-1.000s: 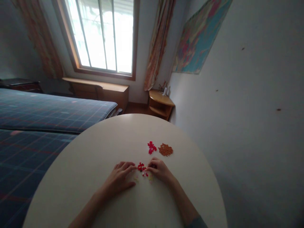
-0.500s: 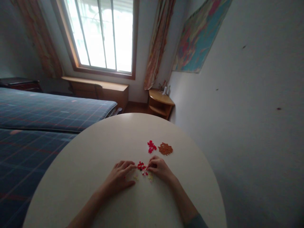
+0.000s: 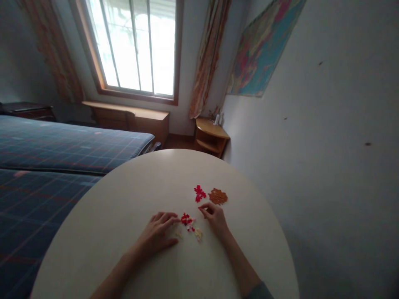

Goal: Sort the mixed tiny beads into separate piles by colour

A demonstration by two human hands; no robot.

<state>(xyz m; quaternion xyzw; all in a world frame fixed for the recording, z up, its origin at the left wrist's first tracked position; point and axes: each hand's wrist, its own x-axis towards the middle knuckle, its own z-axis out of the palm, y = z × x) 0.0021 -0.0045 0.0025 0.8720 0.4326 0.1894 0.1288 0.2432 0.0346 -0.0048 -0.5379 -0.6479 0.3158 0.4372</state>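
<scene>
My left hand (image 3: 160, 230) lies on the pale round table (image 3: 140, 187), fingers spread and tips beside a small mixed pile of red, white and pink pieces (image 3: 187, 220). A few pale yellow pieces (image 3: 198, 234) lie at the near side of that pile. Above the tabletop, to the right of the pile, my right hand (image 3: 215, 216) pinches a tiny red piece (image 3: 200, 208) between thumb and forefinger. Just beyond it are a cluster of red pieces (image 3: 199, 193) and a round heap of orange-brown pieces (image 3: 218, 196). The pieces are too small to identify.
A bed with a blue plaid mattress (image 3: 62, 145) stands left of the table. Behind are a wooden desk (image 3: 149, 113), a corner shelf (image 3: 212, 128) and a window (image 3: 140, 50). A white wall (image 3: 327, 124) rises on the right.
My right hand has moved up and to the right, away from the mixed pile, with a small red piece at its fingertips. My left hand has stayed in place.
</scene>
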